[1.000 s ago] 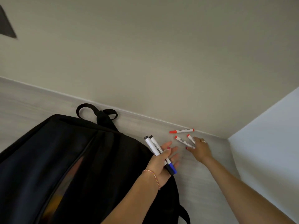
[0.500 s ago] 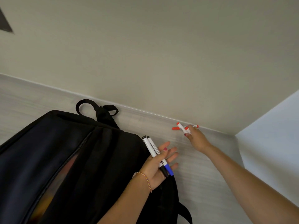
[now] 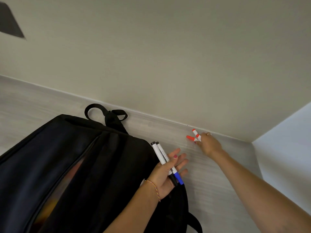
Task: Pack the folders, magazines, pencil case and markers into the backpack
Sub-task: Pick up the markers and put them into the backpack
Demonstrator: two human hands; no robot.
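A black backpack (image 3: pixel 72 165) lies on a pale grey table (image 3: pixel 210 182), its long zip parted over blurred coloured contents. The left hand (image 3: pixel 166 174), beside the backpack's right edge, pins two white markers (image 3: pixel 162 157) under the thumb, one capped black and one blue, with the other fingers spread. The right hand (image 3: pixel 208 144), reaching to the table's far edge by the wall, is closed on red-capped markers (image 3: pixel 193 136), whose number cannot be told.

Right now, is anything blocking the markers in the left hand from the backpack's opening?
Nothing visible does. The left hand holds the markers over the black backpack, beside its unzipped opening.
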